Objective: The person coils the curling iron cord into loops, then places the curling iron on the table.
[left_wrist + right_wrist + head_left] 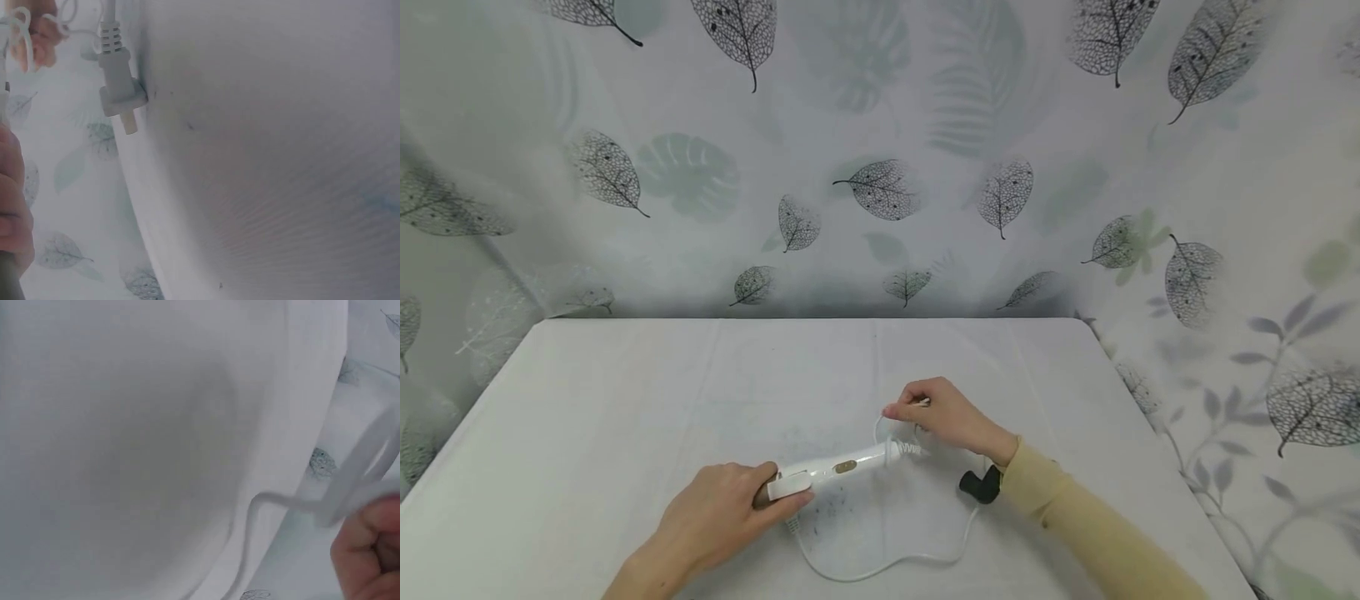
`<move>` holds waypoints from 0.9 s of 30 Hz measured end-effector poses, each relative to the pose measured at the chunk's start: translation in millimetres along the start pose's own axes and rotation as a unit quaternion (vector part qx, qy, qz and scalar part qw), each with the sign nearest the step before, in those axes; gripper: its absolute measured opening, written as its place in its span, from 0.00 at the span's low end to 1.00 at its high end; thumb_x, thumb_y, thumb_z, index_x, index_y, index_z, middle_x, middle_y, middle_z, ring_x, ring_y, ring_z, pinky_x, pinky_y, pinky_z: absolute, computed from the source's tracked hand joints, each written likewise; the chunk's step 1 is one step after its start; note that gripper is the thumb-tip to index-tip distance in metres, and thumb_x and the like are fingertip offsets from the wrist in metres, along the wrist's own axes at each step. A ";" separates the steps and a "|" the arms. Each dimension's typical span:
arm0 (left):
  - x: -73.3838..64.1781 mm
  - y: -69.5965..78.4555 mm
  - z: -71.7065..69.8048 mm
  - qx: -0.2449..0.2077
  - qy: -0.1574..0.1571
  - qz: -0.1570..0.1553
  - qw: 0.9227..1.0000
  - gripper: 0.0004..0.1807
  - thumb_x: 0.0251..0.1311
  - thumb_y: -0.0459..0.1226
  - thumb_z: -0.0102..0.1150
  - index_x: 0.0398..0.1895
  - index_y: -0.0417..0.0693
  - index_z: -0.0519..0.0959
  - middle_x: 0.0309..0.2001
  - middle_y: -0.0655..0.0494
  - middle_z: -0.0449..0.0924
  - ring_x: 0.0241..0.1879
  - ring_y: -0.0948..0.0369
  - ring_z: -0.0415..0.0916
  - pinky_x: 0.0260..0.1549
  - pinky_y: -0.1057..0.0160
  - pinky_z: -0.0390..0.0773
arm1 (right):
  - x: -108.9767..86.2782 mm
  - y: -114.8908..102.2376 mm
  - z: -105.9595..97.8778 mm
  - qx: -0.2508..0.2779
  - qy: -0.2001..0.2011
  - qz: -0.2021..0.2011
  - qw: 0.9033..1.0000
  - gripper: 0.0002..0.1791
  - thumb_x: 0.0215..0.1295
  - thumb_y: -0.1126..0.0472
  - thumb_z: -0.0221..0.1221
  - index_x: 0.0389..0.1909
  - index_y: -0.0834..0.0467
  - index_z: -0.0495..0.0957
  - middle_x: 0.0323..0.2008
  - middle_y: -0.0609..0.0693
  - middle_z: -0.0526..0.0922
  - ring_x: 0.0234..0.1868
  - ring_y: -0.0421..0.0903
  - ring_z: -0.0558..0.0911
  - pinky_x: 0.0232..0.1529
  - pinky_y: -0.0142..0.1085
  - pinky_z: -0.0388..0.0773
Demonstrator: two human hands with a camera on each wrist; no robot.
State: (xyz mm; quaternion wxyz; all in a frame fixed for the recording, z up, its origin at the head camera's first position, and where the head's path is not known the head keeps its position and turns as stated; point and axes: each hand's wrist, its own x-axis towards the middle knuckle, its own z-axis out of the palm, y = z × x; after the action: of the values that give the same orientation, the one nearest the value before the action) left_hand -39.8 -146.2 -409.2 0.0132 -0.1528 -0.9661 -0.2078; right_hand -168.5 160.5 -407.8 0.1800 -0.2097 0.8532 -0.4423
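Observation:
My left hand (722,508) grips a white curling iron (868,457) by its barrel end, beside the white lever. A gold-coloured panel shows on the handle, which points toward my right hand (951,412). The right fingers pinch the iron's white power cord (880,427) just past the handle's end. Loops of the cord (350,497) show by the curled right fingers in the right wrist view. The cord's two-pin plug (120,87) appears in the left wrist view. From near the left fingers, a length of cord curves across toward the right cuff.
A white-covered table (625,400) lies under both hands. Beside the right sleeve (1075,517) is a small black object (981,485). Leaf-patterned cloth (880,125) hangs behind the table and along its sides.

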 end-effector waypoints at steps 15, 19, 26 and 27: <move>2.1 4.5 -0.5 0.012 -0.023 -0.014 1.000 0.30 0.59 0.71 0.50 0.17 0.62 0.61 0.13 0.71 0.52 0.15 0.74 0.49 0.17 0.72 0.53 | -4.6 -18.3 1.8 0.039 0.016 0.035 0.998 0.14 0.62 0.50 0.68 0.26 0.57 0.86 0.32 0.43 0.84 0.28 0.41 0.71 0.32 0.35 0.67; 2.6 5.8 0.7 0.017 -0.028 -0.022 0.999 0.30 0.59 0.72 0.49 0.17 0.62 0.61 0.13 0.71 0.53 0.15 0.73 0.50 0.17 0.72 0.53 | -6.5 -22.2 3.2 0.050 -0.003 0.030 0.998 0.10 0.65 0.54 0.65 0.28 0.54 0.88 0.41 0.44 0.88 0.34 0.37 0.77 0.29 0.33 0.67; 1.7 6.1 1.5 0.035 -0.036 -0.049 0.998 0.30 0.60 0.71 0.49 0.17 0.61 0.62 0.13 0.69 0.55 0.14 0.71 0.52 0.18 0.70 0.55 | -15.4 -34.1 3.4 0.041 -0.038 0.001 0.998 0.10 0.68 0.51 0.64 0.35 0.52 0.90 0.39 0.45 0.88 0.23 0.40 0.63 0.28 0.32 0.64; 1.5 6.4 1.1 0.036 -0.037 -0.054 0.997 0.30 0.60 0.71 0.49 0.17 0.61 0.62 0.13 0.68 0.55 0.14 0.71 0.52 0.18 0.70 0.55 | -16.8 -35.5 4.0 0.038 -0.040 -0.001 0.998 0.10 0.68 0.51 0.63 0.36 0.52 0.90 0.38 0.45 0.88 0.23 0.39 0.64 0.28 0.32 0.65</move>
State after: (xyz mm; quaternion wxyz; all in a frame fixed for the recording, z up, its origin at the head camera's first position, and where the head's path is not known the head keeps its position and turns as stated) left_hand -39.2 -139.7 -407.5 -0.0281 -0.1073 -0.9796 -0.1678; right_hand -145.3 148.0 -378.5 0.2218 -0.2213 0.8274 -0.4661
